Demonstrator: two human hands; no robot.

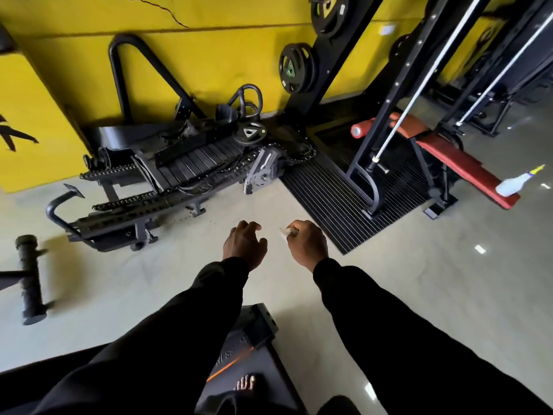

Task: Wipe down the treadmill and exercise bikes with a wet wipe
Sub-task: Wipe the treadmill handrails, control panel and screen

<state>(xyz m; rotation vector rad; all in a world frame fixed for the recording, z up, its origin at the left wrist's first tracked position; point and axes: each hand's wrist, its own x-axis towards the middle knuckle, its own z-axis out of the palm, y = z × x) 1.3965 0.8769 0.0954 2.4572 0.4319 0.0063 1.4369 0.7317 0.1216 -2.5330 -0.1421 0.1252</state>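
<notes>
Grey floor (419,295) — dismantled treadmill (191,166), ribbed black mat (329,199), red bench (454,163) directly on it.

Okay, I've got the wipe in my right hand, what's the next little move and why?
Probably lower the right hand with the wipe toward the black machine edge just below your arms. The wipe is pinched above bare floor, touching nothing, and the left hand hangs free. That surface looks nearest; the dismantled treadmill lies farther off.

Only blurred, unreadable white lettering shows on the black treadmill deck (239,351) below the arms.
</notes>
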